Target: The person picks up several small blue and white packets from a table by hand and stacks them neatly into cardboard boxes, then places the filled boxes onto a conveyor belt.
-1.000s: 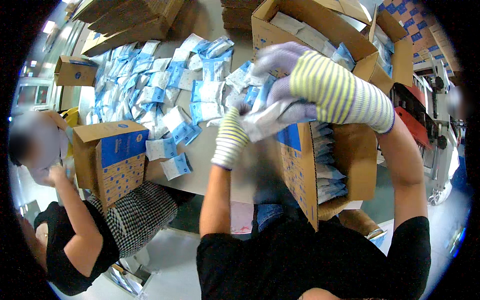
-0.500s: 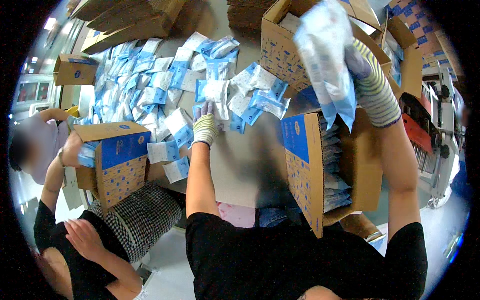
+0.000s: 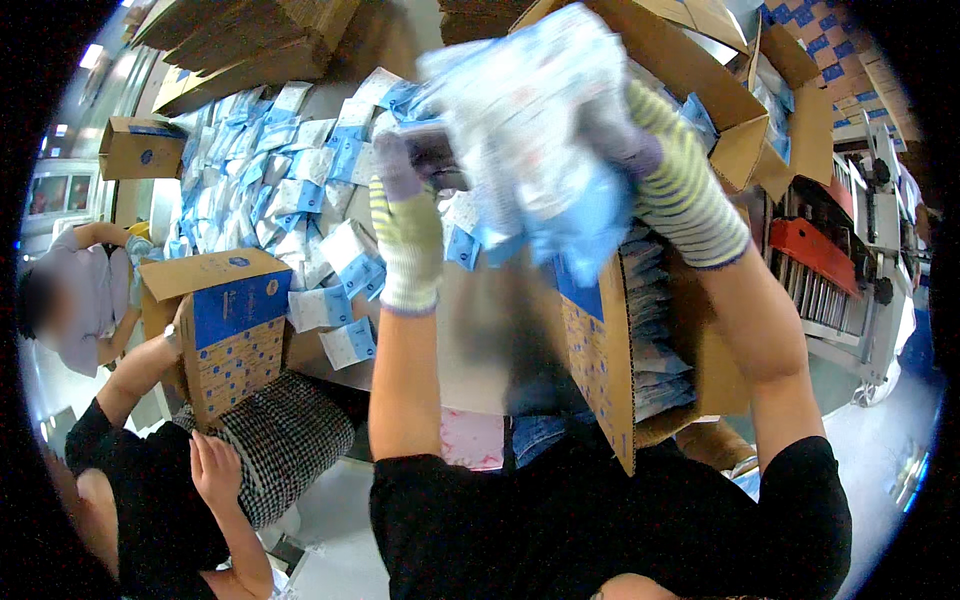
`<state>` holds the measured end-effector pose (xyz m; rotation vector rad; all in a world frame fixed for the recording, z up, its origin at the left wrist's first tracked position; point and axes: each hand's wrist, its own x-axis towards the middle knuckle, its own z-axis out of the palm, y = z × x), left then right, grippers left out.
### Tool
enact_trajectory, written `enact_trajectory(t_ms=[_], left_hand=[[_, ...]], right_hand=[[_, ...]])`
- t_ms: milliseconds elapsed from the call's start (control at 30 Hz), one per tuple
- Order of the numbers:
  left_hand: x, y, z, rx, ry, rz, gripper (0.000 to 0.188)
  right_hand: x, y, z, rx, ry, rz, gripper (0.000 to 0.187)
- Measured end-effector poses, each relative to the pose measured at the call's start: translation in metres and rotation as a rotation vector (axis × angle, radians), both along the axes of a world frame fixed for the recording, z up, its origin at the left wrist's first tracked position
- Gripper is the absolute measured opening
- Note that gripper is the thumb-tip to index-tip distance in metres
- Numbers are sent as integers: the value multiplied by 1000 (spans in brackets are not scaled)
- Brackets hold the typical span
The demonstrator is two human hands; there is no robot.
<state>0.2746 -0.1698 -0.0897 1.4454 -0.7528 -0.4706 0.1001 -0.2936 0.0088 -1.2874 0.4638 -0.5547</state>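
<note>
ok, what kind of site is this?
Likely a packing area in a factory or warehouse: blue-and-white packets are heaped on a table, an open carton holds a row of similar ones, and what look like flattened cartons are stacked at the far side.

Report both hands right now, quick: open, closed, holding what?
Left hand: at the raised packets' left edge; whether it grips cannot be told.
Right hand: closed, holding the blue-and-white packets.

Raised packets above tabletop, loose packets on its left part, cardboard stack behind these, carton at left front, packet-holding carton at right front, open carton behind it, roller conveyor at far right
</note>
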Motion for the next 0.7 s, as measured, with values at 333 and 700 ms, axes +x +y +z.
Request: enact_trajectory(t_ms=[333, 700], left_hand=[[-38, -35, -186, 1151, 74, 582, 42], [-35, -33, -166, 1319, -159, 22, 47]], right_hand=[[-72, -17, -21, -52, 139, -73, 63], [-151, -15, -47, 97, 101, -205, 58]])
